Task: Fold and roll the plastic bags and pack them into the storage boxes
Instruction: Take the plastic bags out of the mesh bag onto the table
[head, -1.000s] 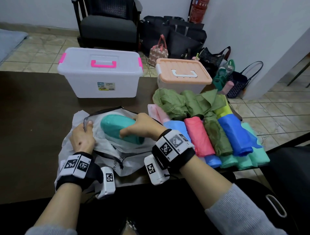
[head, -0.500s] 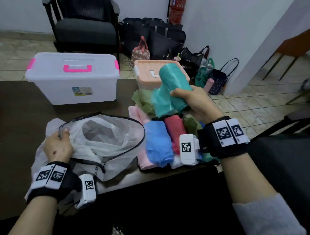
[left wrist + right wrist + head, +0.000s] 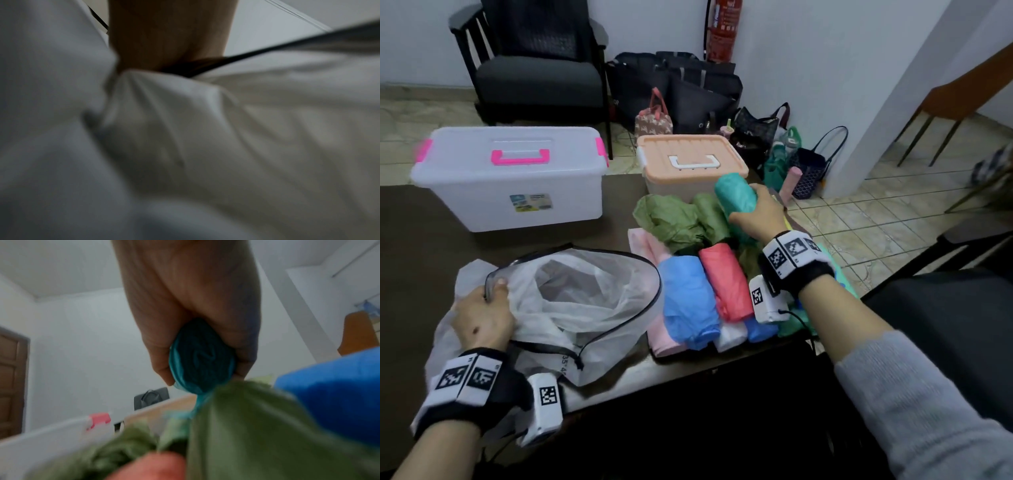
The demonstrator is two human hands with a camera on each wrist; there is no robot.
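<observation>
Teal roll sat clamped in the right hand, fingers curled round it, above the green bags before the peach box. The left hand pinched the white bag's rim on the table.

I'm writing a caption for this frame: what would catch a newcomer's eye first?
Probably the bright rolled bags massed at the table's right, blue, red, green and pink. Above them the right hand grips a teal roll just in front of the closed peach-lidded box. At left, the left hand holds open a white mesh bag.
</observation>
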